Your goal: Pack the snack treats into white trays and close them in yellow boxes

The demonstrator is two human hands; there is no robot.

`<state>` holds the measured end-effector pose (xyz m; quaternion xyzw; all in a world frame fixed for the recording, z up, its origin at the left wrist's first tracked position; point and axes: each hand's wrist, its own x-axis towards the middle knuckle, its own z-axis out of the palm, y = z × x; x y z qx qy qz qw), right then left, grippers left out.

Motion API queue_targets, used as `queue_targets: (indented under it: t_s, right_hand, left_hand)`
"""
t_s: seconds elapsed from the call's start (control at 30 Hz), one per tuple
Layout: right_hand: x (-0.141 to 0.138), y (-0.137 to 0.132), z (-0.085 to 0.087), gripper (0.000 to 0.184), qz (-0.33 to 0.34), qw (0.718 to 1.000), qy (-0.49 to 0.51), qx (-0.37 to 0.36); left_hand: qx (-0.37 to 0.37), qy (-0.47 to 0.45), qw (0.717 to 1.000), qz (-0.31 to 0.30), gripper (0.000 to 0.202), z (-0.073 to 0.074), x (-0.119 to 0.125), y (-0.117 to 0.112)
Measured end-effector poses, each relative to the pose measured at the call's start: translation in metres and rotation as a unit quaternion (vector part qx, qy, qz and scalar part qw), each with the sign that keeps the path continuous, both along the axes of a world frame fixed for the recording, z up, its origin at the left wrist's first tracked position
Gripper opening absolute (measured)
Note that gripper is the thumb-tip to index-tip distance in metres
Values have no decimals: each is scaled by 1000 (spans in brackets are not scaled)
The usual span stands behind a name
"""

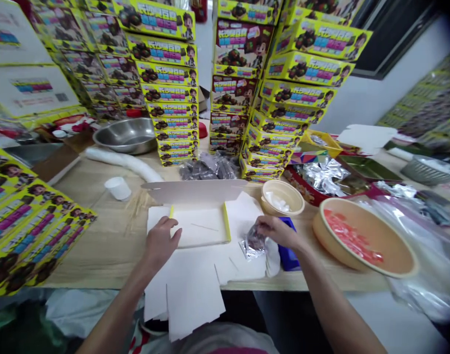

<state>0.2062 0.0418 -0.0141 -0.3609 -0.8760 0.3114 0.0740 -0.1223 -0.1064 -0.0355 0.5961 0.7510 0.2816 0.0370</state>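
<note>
The person's left hand (163,237) open, thumb and fingers apart at the left edge of a yellow-sided white cardboard box (201,216), right hand (274,229) gripping a crinkled silver-and-clear plastic packet (255,243) – right of the box, above pale wooden counter (99,260)

This was a packing workshop: stacked yellow cardboard boxes (169,93) and an open white-lined rectangular carton (201,219) shared a wooden tabletop (88,263).
</note>
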Motion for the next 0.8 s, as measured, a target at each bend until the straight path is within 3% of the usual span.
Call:
queue_targets:
  t_s: [0.07, 0.17, 0.23, 0.33, 0.43, 0.5, 0.63, 0.7, 0.8]
  right_hand:
    - [-2, -10, -7, 10, 49, 998, -28, -14]
    - [-2, -23, -31, 9, 15, 994, -63, 85]
    - [1, -23, -51, 8, -17, 991, -63, 118]
    - [9, -11, -66, 13, -35, 994, -32, 98]
    - [12, 9, -53, 33, -49, 995, 25, 83]
    - [3, 29, -31, 30, -70, 992, 61, 86]
    - [-56, 94, 7, 24, -92, 983, 131, 93]
    - [-104, 131, 9, 28, -58, 980, 170, 89]
    - [-178, 177, -5, 54, 5, 976, 202, 85]
  left_hand:
    - [21, -38, 999, -14, 9, 0, 1, -4]
    - [83, -82, 993, -7, 10, 3, -4, -11]
    - [130, -93, 986, 41, 15, 7, -19, -13]
    - [167, -99, 971, 138, 18, 18, -50, -14]
    - [121, -83, 978, 151, 27, 20, -64, -9]
    - [43, -63, 989, 126, 35, 13, -59, -2]
    - [-91, -86, 988, 87, 29, -17, -32, 7]
    - [-114, -116, 984, 70, 21, -33, -22, 7]
    - [-99, -151, 981, 71, 22, -49, -15, 5]
